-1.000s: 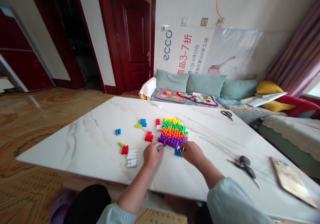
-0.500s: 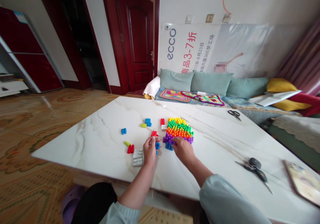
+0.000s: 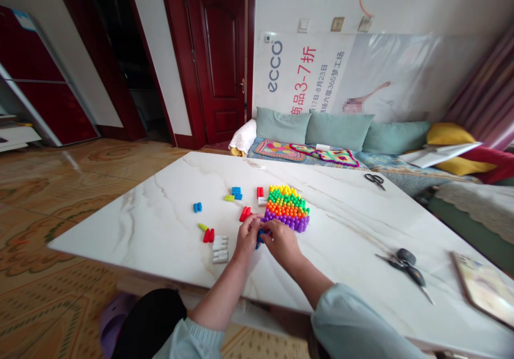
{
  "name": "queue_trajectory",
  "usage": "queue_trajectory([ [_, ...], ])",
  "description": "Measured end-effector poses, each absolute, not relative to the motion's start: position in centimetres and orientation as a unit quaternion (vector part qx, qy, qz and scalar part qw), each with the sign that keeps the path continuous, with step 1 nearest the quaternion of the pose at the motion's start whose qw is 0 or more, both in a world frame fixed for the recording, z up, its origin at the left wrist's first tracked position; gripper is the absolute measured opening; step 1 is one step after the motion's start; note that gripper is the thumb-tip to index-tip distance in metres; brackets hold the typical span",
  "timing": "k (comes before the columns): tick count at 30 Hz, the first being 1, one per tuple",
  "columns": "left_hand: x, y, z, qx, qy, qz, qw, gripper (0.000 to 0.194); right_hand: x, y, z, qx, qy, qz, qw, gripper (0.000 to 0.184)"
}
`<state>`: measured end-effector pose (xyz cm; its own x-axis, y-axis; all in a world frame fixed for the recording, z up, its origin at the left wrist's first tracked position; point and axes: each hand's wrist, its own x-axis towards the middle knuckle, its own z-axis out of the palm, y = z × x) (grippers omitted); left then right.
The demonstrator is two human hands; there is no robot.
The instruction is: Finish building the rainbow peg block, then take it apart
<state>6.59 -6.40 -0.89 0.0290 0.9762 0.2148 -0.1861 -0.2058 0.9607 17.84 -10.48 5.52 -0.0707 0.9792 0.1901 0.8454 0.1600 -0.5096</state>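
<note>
closer together than a moment earlier: left hand (image 3: 247, 238) and right hand (image 3: 283, 244), nearly meeting over the blue pegs (image 3: 259, 238), which no longer lie out beside the left hand. both hands closed, fingers curled in and gripping those pegs between them, with most of the blue hidden behind the fingers and only a sliver showing below the left hand.

just ahead of the right hand, a multicoloured peg block (image 3: 287, 209) flat on the white marble worktop (image 3: 152, 230): rows of purple, orange, green and yellow, purple nearest the hand. too close to tell whether fingers and purple row touch.

straight ahead of the left hand, a red peg pair (image 3: 245, 213); farther ahead, a red-and-white peg group (image 3: 261, 195) beside the block's far corner, and a blue peg cluster (image 3: 236, 192) with a yellow-green peg (image 3: 229, 198) against it.

out to the left of the left hand, white pegs (image 3: 220, 249) in a short stack, a red peg stub (image 3: 208, 235), a lime peg (image 3: 203, 227) and a blue peg pair (image 3: 197, 207). well to the right of the right hand, black-handled scissors (image 3: 405, 265) on the worktop, and a second pair of scissors (image 3: 375, 181) far ahead of it.
</note>
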Motion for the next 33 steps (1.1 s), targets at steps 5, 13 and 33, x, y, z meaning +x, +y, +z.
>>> queue_trajectory([
  [5, 6.8, -6.7, -0.6, 0.557, 0.370, 0.571, 0.476, 0.034, 18.3, -10.7, 4.8, -0.694, -0.660, 0.163, 0.238, 0.015],
  [13, 7.1, -6.5, -1.2, 0.559, 0.367, 0.548, 0.503, 0.038, 18.5, -10.9, 5.0, -0.683, -0.680, 0.096, 0.247, 0.009],
  [33, 7.1, -6.9, -0.6, 0.483, 0.437, 0.601, 0.464, 0.047, 21.7, -9.4, 5.7, -0.675, -0.735, 0.045, 0.055, 0.021],
])
